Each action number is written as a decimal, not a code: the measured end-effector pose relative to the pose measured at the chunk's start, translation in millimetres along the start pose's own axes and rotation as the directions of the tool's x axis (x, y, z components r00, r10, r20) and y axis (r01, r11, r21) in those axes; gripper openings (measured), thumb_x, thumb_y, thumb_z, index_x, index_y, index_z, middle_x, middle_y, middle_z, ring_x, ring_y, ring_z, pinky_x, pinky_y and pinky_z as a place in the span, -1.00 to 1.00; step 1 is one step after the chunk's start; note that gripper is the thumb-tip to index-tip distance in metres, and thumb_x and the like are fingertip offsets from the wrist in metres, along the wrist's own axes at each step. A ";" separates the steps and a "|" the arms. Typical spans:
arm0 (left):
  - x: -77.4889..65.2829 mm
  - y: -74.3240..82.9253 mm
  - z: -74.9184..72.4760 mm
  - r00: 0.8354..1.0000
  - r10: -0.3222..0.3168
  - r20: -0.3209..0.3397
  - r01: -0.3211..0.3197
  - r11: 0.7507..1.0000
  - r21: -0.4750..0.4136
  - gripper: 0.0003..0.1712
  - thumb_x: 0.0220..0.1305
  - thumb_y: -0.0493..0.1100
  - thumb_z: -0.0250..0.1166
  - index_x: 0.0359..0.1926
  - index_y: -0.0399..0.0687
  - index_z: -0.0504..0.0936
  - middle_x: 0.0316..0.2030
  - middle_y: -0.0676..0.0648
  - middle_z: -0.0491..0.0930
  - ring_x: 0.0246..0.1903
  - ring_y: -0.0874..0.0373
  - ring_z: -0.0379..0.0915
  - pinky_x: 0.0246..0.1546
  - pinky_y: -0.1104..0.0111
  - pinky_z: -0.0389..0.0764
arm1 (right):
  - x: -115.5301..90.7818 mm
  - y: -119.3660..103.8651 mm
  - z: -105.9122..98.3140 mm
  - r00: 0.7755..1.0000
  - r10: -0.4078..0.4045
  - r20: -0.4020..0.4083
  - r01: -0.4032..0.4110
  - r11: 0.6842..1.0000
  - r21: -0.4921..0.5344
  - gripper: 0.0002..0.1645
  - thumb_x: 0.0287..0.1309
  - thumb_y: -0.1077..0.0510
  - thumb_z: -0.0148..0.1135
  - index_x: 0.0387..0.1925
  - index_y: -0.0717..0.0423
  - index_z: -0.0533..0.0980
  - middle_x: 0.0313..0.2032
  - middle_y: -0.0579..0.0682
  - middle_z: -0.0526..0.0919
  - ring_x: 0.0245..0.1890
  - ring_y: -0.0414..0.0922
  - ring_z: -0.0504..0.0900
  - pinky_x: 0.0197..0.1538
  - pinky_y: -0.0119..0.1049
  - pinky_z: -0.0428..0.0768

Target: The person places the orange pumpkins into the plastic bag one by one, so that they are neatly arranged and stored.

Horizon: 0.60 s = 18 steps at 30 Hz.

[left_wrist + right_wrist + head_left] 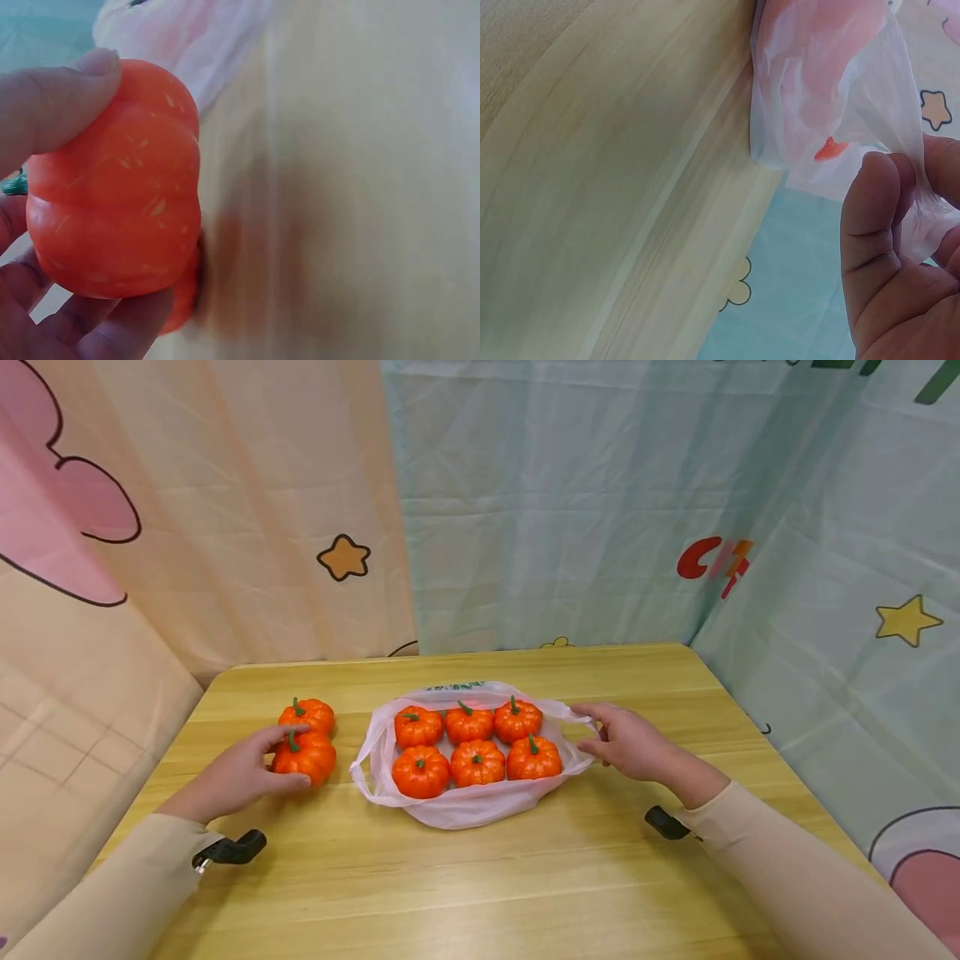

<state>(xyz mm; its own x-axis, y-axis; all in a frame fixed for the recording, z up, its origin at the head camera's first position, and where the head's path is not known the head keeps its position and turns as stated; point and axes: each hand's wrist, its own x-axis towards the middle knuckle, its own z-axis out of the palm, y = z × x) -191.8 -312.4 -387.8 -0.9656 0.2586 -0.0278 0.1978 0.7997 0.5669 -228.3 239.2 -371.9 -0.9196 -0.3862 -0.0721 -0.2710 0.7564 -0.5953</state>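
My left hand (243,771) grips a small orange pumpkin (306,760) with a green stem, thumb on one side and fingers on the other. In the left wrist view that pumpkin (120,187) fills the grasp, slightly above the table. Just behind it sits a second loose pumpkin (313,714). A thin white plastic bag (468,810) lies spread at the table's middle, its mouth facing up, with several pumpkins (477,763) in two rows inside. At the bag's right end my right hand (633,743) pinches its handle (922,202) between thumb and fingers.
The wooden table (480,893) has its far edge against hanging printed curtains (555,527), which also close off the left and right sides. Dark wrist-camera mounts (232,847) stick out from both sleeves above the tabletop.
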 end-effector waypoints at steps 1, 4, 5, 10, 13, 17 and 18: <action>1.4 1.5 -2.4 1.000 0.004 -0.005 -0.004 1.000 -0.005 -0.06 0.24 0.13 0.54 0.50 -0.12 0.38 0.41 -0.47 0.38 0.27 -0.46 0.43 0.16 -0.19 0.56 | 0.0 0.1 0.1 1.000 0.000 -0.001 0.000 1.000 0.001 -0.24 0.38 0.20 0.37 0.52 0.21 0.33 -0.50 0.01 0.51 -0.59 -0.12 0.49 -0.48 -0.28 0.55; 5.7 8.3 -9.0 0.999 0.026 -0.023 -0.027 0.999 -0.020 -0.08 0.27 0.10 0.53 0.51 -0.13 0.37 0.39 -0.43 0.40 0.24 -0.39 0.46 0.10 -0.02 0.61 | 0.2 0.5 0.5 1.000 0.001 -0.005 -0.001 1.000 0.003 -0.24 0.37 0.21 0.37 0.51 0.22 0.34 -0.50 0.01 0.51 -0.59 -0.12 0.49 -0.49 -0.28 0.55; 7.1 11.2 -10.7 0.999 0.035 -0.027 -0.036 0.999 -0.029 -0.08 0.27 0.08 0.53 0.51 -0.14 0.37 0.38 -0.42 0.42 0.22 -0.37 0.47 0.07 0.05 0.62 | 0.2 0.7 0.7 1.000 0.001 -0.006 -0.001 1.000 0.003 -0.24 0.37 0.21 0.37 0.51 0.21 0.34 -0.49 0.01 0.51 -0.59 -0.12 0.49 -0.49 -0.28 0.56; 14.3 27.1 -15.8 0.998 0.056 -0.033 -0.058 0.997 -0.054 -0.10 0.28 0.06 0.54 0.52 -0.10 0.37 0.27 -0.29 0.52 0.10 -0.16 0.50 -0.02 0.29 0.61 | 0.2 1.3 1.7 1.000 0.003 -0.001 -0.003 1.000 0.006 -0.25 0.38 0.18 0.36 0.51 0.21 0.34 -0.49 0.00 0.53 -0.58 -0.12 0.49 -0.49 -0.27 0.55; 20.1 37.5 -17.2 0.998 0.063 -0.027 -0.064 0.996 -0.061 -0.10 0.28 0.08 0.54 0.53 -0.04 0.37 0.25 -0.22 0.53 0.09 -0.10 0.49 0.04 0.23 0.60 | 0.5 1.1 2.1 1.000 0.004 0.003 -0.004 1.000 0.011 -0.25 0.39 0.18 0.36 0.52 0.21 0.33 -0.51 0.00 0.53 -0.58 -0.12 0.49 -0.49 -0.27 0.55; 28.5 51.2 -16.9 0.997 0.078 -0.008 -0.078 0.992 -0.099 -0.07 0.26 0.09 0.55 0.54 -0.03 0.37 0.30 -0.23 0.51 0.13 -0.12 0.49 0.10 0.18 0.63 | 1.5 0.1 2.0 1.000 0.000 0.002 0.000 1.000 0.010 -0.25 0.39 0.19 0.36 0.51 0.21 0.34 -0.53 -0.01 0.52 -0.58 -0.12 0.49 -0.49 -0.28 0.54; 30.5 54.4 -16.4 0.997 0.084 -0.002 -0.083 0.990 -0.114 -0.07 0.25 0.08 0.55 0.54 -0.03 0.37 0.31 -0.24 0.50 0.13 -0.12 0.50 0.09 0.21 0.64 | 1.8 -0.1 1.9 1.000 -0.001 0.002 0.001 1.000 0.009 -0.25 0.39 0.19 0.36 0.51 0.21 0.34 -0.54 -0.01 0.52 -0.58 -0.12 0.48 -0.49 -0.28 0.54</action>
<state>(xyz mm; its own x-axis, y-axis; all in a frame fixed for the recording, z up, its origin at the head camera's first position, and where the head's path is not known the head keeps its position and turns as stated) -213.2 -269.9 -344.4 -0.9461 0.3233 0.0213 0.2568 0.7082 0.6577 -229.4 237.4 -373.4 -0.9186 -0.3883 -0.0735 -0.2693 0.7513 -0.6025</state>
